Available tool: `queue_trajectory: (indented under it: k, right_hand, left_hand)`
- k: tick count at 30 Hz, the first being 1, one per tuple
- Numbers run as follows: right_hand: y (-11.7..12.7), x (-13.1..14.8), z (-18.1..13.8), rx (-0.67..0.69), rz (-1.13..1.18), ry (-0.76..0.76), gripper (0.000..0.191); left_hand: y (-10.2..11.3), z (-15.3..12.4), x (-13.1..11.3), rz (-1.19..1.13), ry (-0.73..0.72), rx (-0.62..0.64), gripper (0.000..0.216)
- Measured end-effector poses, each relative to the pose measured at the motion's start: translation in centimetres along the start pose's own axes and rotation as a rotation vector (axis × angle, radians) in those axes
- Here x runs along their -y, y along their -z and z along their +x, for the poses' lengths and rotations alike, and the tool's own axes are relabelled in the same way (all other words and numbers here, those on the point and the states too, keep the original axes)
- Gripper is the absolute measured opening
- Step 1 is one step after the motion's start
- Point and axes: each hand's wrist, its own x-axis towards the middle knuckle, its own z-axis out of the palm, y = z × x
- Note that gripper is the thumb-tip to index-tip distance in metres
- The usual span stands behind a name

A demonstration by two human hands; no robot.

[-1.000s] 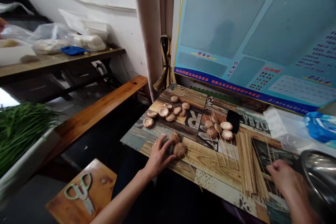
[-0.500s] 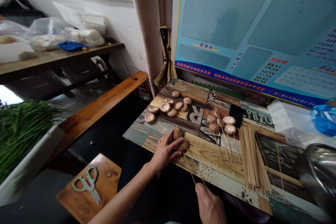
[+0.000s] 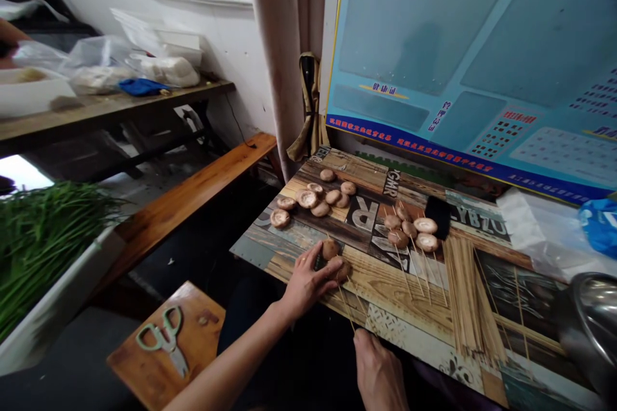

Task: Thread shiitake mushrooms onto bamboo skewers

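My left hand (image 3: 307, 279) rests on the patterned table (image 3: 385, 295), its fingers closed round two brown mushrooms (image 3: 332, 257) threaded on thin bamboo skewers (image 3: 348, 305). At the table's near edge my right hand (image 3: 378, 372) is closed, pinching the near ends of those skewers. A group of skewered mushrooms (image 3: 409, 231) lies in the middle of the table. Several loose mushrooms (image 3: 313, 196) lie at the far left.
A bundle of bare bamboo skewers (image 3: 470, 298) lies to the right, a steel bowl (image 3: 590, 324) beyond it. A blue notice board (image 3: 457, 58) leans behind the table. Green scissors (image 3: 161, 340) lie on a low wooden stool (image 3: 193, 318). Green chives (image 3: 43, 231) fill a tray at left.
My right hand left the skewer bundle at the right and came to the table's near edge, taking the ends of the skewers. My left hand stayed on the two mushrooms.
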Motion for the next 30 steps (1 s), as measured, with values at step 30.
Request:
queue_trajectory:
  k: [30]
  right_hand:
    - [0.7,-1.4,5.1,0.186,-0.184,0.056,0.038]
  left_hand:
    - [0.0,0.3,-0.8,0.021,-0.016,-0.104,0.050]
